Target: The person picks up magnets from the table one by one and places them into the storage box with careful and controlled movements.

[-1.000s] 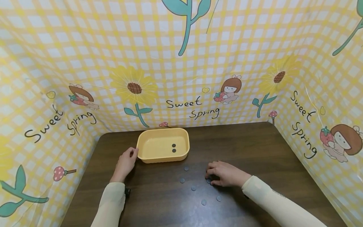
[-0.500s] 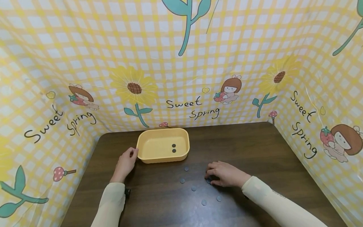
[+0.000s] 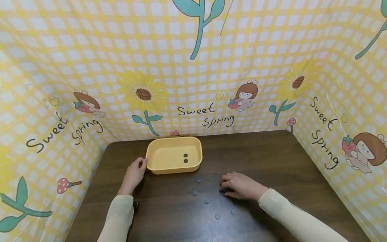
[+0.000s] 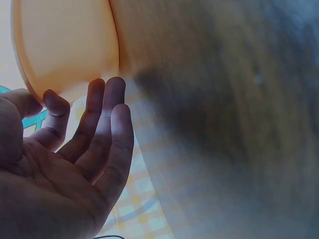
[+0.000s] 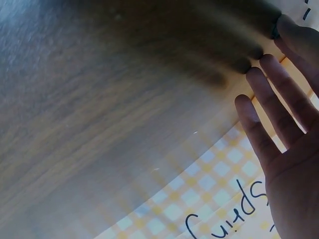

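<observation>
The yellow plastic basin stands at the back of the table, and two small dark discs lie on its floor. My left hand pinches its left rim between thumb and index finger, as the left wrist view also shows; the other fingers extend beside it. Over the table my right hand has its thumb and index finger about a small flat disc, which is partly covered. In the right wrist view that dark disc sits edge-on at the thumb tip, the other fingertips near the tabletop.
Several loose discs are scattered on the dark wooden table between the hands. Yellow checked cloth with printed flowers encloses the table at the back and sides. The basin stands close to the back edge.
</observation>
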{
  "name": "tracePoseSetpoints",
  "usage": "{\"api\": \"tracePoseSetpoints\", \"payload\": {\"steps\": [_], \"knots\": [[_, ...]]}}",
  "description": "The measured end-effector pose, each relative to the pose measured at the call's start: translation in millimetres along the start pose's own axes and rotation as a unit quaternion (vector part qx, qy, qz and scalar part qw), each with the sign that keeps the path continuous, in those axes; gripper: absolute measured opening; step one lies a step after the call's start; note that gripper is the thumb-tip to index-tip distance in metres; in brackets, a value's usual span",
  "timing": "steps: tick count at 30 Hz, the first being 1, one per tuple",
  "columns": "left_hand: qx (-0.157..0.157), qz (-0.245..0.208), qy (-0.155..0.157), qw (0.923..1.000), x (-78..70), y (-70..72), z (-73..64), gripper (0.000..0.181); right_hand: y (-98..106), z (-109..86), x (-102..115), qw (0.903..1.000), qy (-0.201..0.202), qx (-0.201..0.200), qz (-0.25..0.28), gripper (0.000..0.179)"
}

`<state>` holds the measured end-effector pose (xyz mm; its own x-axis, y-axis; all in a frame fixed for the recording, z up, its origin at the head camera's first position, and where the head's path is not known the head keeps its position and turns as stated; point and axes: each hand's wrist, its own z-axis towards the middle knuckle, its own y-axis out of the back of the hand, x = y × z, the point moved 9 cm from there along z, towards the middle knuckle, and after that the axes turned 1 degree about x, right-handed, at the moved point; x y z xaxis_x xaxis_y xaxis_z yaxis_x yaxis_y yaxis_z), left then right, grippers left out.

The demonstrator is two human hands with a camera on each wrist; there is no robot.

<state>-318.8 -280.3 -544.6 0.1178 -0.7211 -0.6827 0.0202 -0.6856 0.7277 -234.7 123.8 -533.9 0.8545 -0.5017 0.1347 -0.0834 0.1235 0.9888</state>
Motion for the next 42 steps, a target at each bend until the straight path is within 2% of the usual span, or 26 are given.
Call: {"api": "tracePoseSetpoints", "payload": {"steps": [18, 27, 42], "knots": [[0.003, -0.002, 0.003, 1.0000, 1.6, -0.8, 0.5, 0.047, 0.3, 1.0, -0.2, 0.9999, 0.001, -0.009, 0.006, 0.017], [0.001, -0.005, 0.002, 1.0000, 0.8, -0.3, -0.1, 0.047, 1.3, 1.6, 0.1, 0.9999, 0.002, -0.012, 0.004, 0.021], [0.001, -0.007, 0.001, 1.0000, -0.9, 0.2, -1.5, 0.046, 5.1, 0.7, 0.2, 0.9989, -0.009, 0.003, 0.045, 0.023]]}}
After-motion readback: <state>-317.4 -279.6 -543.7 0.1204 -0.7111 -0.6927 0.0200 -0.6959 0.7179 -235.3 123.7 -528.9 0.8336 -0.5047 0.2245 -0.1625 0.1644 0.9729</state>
